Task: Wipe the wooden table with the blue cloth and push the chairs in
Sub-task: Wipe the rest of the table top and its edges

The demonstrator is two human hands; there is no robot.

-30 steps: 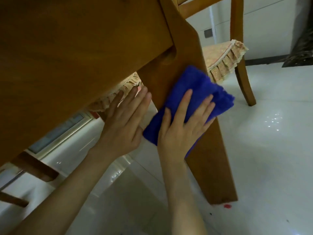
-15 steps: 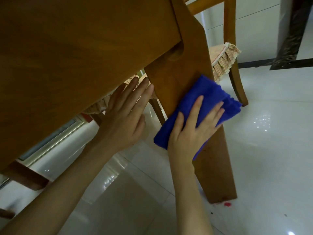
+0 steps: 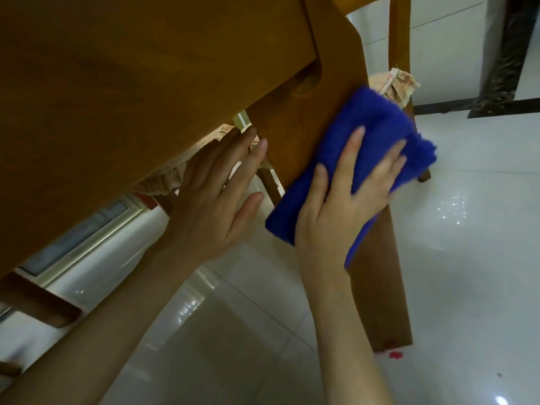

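Against the broad leg of the wooden counter, the right hand lies flat, fingers straight, pressing the folded blue cloth to the wood. The left hand is open beside the leg, contact unclear. Step judged: wiping the leg; the next move calls for even pressure toward the foot. The counter's top is out of view, and the chair behind is mostly hidden.
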